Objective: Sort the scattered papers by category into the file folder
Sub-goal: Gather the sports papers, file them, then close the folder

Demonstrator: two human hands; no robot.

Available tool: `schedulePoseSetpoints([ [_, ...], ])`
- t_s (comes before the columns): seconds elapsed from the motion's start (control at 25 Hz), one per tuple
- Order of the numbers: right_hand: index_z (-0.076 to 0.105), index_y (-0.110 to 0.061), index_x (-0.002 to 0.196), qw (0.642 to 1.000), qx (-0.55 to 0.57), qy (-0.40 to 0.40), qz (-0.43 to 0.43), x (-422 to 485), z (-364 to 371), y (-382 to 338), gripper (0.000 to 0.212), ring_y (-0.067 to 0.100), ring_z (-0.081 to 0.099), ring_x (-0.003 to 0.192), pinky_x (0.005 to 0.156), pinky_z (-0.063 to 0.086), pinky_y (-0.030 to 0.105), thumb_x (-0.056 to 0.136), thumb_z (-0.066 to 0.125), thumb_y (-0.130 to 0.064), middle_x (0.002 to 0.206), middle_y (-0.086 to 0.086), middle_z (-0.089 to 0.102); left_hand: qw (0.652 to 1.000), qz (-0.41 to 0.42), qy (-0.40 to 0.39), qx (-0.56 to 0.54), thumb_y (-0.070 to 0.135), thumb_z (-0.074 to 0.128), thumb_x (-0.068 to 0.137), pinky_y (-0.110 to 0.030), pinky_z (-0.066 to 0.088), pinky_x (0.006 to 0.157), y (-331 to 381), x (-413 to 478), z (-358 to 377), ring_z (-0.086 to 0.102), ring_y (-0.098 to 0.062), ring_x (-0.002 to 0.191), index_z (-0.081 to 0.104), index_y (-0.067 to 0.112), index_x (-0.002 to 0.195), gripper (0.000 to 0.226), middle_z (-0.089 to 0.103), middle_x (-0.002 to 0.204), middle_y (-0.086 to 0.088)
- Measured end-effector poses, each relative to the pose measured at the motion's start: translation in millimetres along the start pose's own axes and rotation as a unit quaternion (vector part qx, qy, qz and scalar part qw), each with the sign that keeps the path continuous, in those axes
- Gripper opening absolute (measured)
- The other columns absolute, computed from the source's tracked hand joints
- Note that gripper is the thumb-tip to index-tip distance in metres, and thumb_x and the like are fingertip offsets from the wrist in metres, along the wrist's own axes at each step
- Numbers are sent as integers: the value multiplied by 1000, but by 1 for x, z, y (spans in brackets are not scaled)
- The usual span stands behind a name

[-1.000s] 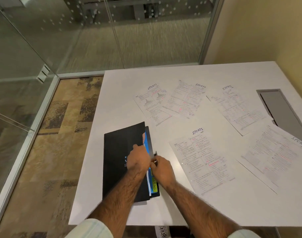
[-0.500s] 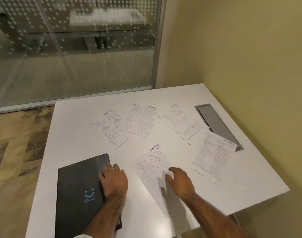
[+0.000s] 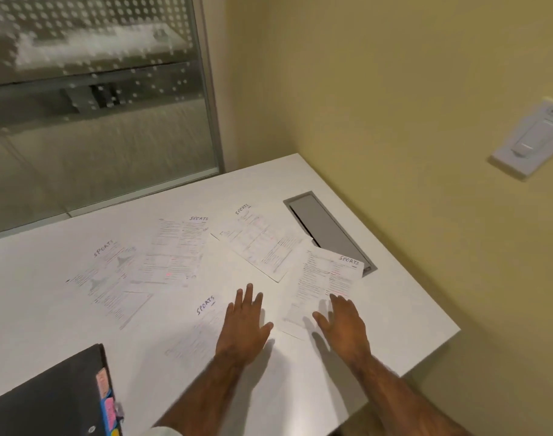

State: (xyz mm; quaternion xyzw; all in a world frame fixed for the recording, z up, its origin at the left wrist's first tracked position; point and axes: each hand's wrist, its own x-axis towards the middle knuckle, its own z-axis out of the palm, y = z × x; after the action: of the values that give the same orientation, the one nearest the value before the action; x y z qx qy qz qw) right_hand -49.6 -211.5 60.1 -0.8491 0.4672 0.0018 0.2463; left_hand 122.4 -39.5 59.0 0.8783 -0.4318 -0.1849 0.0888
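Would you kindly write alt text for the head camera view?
Two bare hands, left hand and right hand, spread open over sheets headed SPORTS on a white table. Five such sheets lie scattered, and a black file folder with coloured tabs sits at the near left corner.

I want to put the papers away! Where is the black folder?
In the head view, the black folder lies at the table's near left corner, left of the left hand, with coloured tabs along its right edge.
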Motion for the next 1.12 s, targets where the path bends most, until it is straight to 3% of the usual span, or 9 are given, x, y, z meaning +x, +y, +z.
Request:
schedulePoseSetpoints([
  [0.24, 32, -20, 152, 1000, -12, -17, 8, 94, -23, 77, 82, 32, 31, 149, 120, 30, 49, 88, 48, -69, 158, 3, 40, 995, 19, -90, 48, 54, 36, 101, -48, -5, 125, 79, 78, 45, -17, -31, 156, -5, 16, 162, 83, -30, 161, -5],
  [0.4, 30, -20, 147, 999, -48, -13, -21, 149, -29, 95, 83, 32, 28, 148, 116, 36, 53, 82, 61, -63, 154, 4, 38, 984, 4, -162, 68, 66, 41, 94, -52, -7, 124, 98, 115, 69, -23, -31, 155, -16, 15, 160, 101, -30, 165, -8],
  [0.64, 16, -14, 158, 997, -73, -37, -13, 187, -16, 104, 101, 34, 10, 156, 123, 13, 50, 84, 56, -71, 167, 8, 21, 978, -20, -187, 89, 72, 40, 93, -57, -5, 125, 107, 121, 78, -28, -34, 152, -34, 10, 146, 111, -38, 161, -10],
  [0.84, 14, -17, 158, 996, -77, -41, -12, 187, -14, 101, 100, 32, 10, 156, 124, 11, 48, 85, 49, -75, 167, 9, 21, 975, -28, -197, 100, 71, 40, 94, -57, -6, 124, 113, 121, 73, -28, -35, 152, -33, 8, 147, 110, -38, 160, -11],
  [0.96, 15, -25, 157, 998, -4, -66, 4, 184, -19, 92, 95, 30, 24, 153, 120, 27, 49, 84, 52, -74, 164, 4, 29, 975, -28, -198, 100, 72, 39, 94, -56, -8, 123, 116, 121, 70, -29, -34, 151, -27, 11, 154, 108, -38, 161, -10],
  [1.04, 21, -33, 154, 989, 121, -73, 44, 180, -22, 86, 89, 24, 54, 133, 104, 50, 47, 83, 59, -71, 146, -8, 51, 975, -32, -197, 95, 74, 37, 93, -56, -9, 122, 116, 121, 70, -30, -33, 151, -26, 13, 156, 108, -39, 161, -9],
  [1.12, 38, -42, 139, 964, 241, -62, 96, 171, -21, 84, 67, 15, 68, 108, 85, 62, 41, 82, 68, -62, 125, -17, 61, 976, -41, -193, 90, 73, 38, 93, -57, -8, 123, 118, 121, 69, -30, -33, 151, -25, 14, 157, 107, -38, 161, -9],
])
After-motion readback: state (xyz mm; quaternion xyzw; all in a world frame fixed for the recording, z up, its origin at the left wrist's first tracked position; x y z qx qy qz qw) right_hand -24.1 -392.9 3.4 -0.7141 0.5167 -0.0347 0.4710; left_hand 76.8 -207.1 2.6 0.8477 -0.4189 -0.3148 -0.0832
